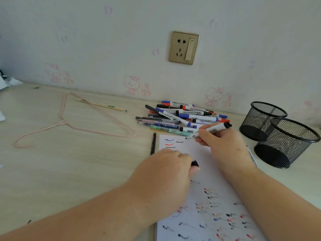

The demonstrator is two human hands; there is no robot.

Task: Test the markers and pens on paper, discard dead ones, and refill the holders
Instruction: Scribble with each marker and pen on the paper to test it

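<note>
A white paper sheet (203, 153) with coloured test squiggles lies on the desk in front of me. My right hand (220, 145) grips an uncapped whiteboard marker (213, 129), its tip touching the paper's top edge. My left hand (170, 169) rests on the paper and pinches the marker's black cap (194, 163). A pile of markers and pens (180, 117) lies just beyond the paper by the wall. Two black mesh holders (260, 119) (286, 143) stand at the right; I see nothing inside them.
A single black pen (153, 143) lies left of the paper. A pink wire hanger (73, 122) and a thin wooden stick (100, 105) lie on the desk at the left. Another marker (251, 156) lies partly hidden beside my right wrist. A wall socket (183, 47) sits above the pile.
</note>
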